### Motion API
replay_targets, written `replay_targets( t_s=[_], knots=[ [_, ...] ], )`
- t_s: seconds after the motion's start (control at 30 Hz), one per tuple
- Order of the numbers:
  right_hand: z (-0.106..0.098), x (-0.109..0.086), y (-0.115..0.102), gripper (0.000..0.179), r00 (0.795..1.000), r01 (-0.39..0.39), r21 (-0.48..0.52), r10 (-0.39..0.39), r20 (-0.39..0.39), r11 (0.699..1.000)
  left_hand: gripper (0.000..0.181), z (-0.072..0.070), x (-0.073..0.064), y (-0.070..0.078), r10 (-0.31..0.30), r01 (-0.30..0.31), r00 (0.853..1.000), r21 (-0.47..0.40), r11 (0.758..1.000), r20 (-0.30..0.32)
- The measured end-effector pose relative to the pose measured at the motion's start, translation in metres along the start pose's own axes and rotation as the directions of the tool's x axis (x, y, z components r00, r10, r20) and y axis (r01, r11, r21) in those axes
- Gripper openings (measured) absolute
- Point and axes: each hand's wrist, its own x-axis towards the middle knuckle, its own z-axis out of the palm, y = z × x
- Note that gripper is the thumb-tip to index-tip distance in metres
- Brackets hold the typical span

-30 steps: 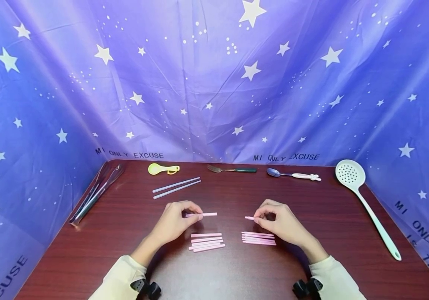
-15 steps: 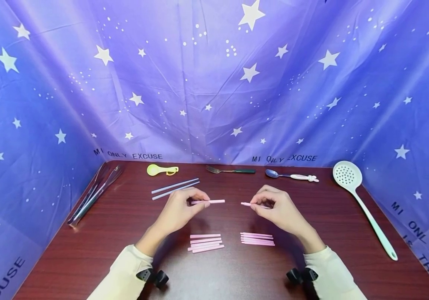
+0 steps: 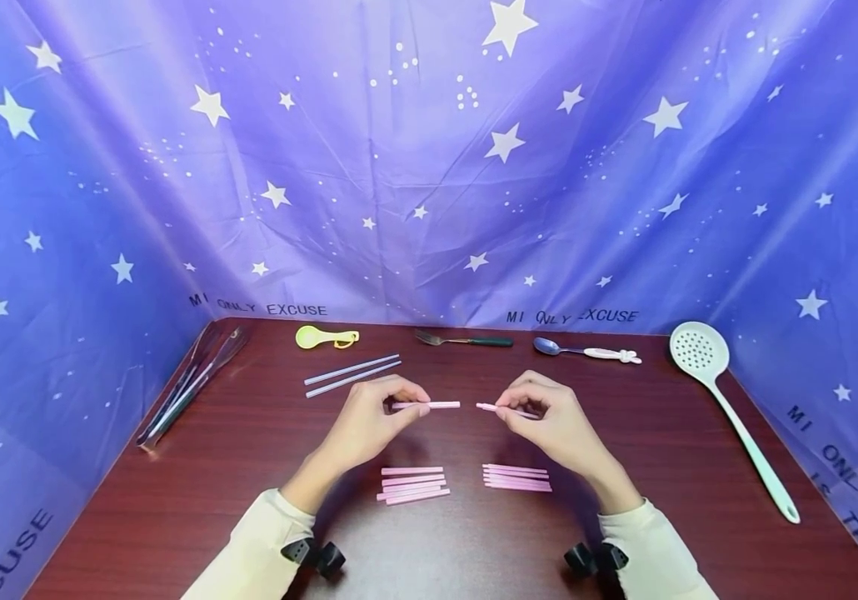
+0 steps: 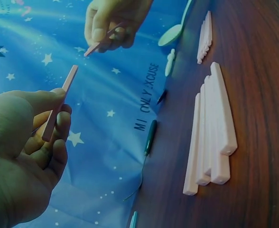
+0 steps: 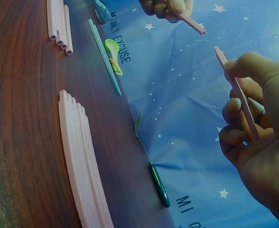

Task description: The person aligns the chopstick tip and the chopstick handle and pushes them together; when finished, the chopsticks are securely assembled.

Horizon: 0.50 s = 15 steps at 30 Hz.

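Observation:
My left hand (image 3: 369, 421) pinches a slim pink stick (image 3: 446, 405) between thumb and fingers. In the right wrist view that stick's free end is square and hollow. My right hand (image 3: 558, 421) pinches a second pink stick (image 5: 244, 102), which has a narrower stepped tip. Both sticks are raised above the table, their ends facing each other across a small gap. Below my left hand lies a loose pile of pink sticks (image 3: 414, 481), some overlapping. Beneath my right hand, more pink sticks with narrow tips (image 3: 516, 477) lie side by side.
Two pale blue sticks (image 3: 354, 376) lie beyond my left hand. Along the back are a yellow measuring spoon (image 3: 311, 337), a fork (image 3: 489, 342) and a spoon (image 3: 601, 353). A slotted skimmer (image 3: 750, 442) lies at right, long metal tongs (image 3: 187, 400) at left. A starry cloth (image 3: 429, 167) surrounds the table.
Both hands have lifted their sticks away from the piles and moved inward. The gap between the two stick ends has narrowed. The piles lie as before.

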Motion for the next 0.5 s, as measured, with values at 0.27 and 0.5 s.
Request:
replay_targets(
  t_s=[0.27,0.5],
  knots=[
    [0.0040,-0.0007,-0.0011,0.017,1.000,0.016,0.000,-0.016,0.016,1.000,0.008,0.0030,-0.0019,-0.0014,-0.004,0.004,1.000,0.000,1.000,0.008],
    [0.0066,-0.0027,0.0007,0.017,1.000,0.011,0.003,-0.011,0.023,1.000,0.008,0.0053,-0.0019,0.0001,-0.012,0.012,1.000,-0.001,1.000,0.025]
  ],
)
